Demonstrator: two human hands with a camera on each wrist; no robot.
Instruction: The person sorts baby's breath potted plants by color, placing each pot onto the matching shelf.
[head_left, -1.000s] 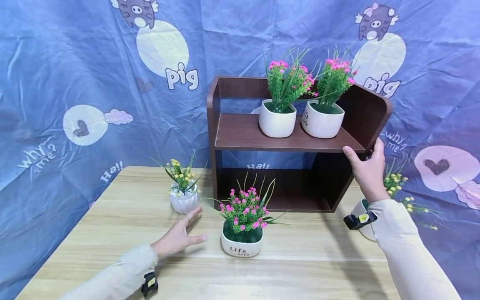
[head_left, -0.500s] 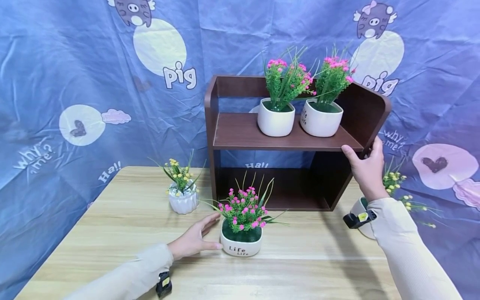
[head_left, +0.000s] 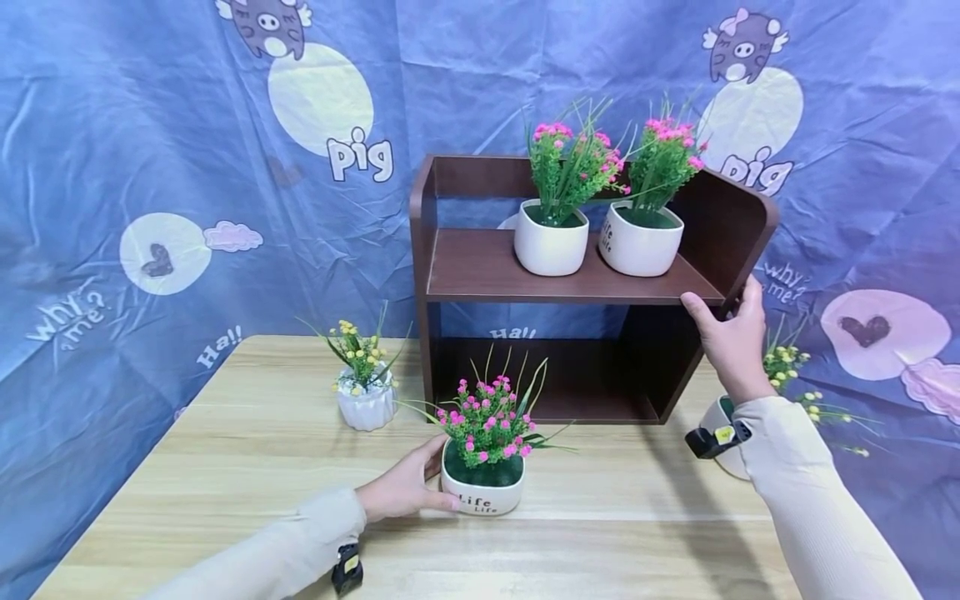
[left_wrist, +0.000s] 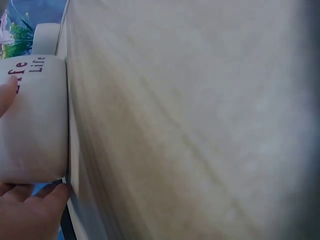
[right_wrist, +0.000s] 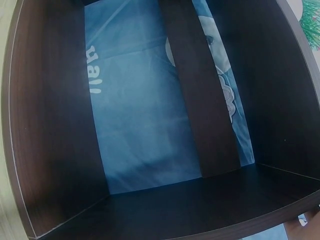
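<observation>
As I judge it, the work is about two thirds done: on the upper board of the brown shelf there are already standing the first shelf pot and the second shelf pot, both with pink flowers. They are to the left of the right hand and a little higher than it. What seems to be left is the front pot, of the same kind. It is just beside the left hand, on its right, and appears to rest on the counter, not yet lifted.

The left hand grips this pot from its side, with the thumb near the printed letters. The right hand holds the side panel of the shelf, its thumb at the front edge of the upper board.

By count, there are three pots with pink flowers, one shelf and two pots with yellow flowers: the ribbed pot is beyond the left hand, and the smooth pot is below the right hand, partly hidden by the wrist.
</observation>
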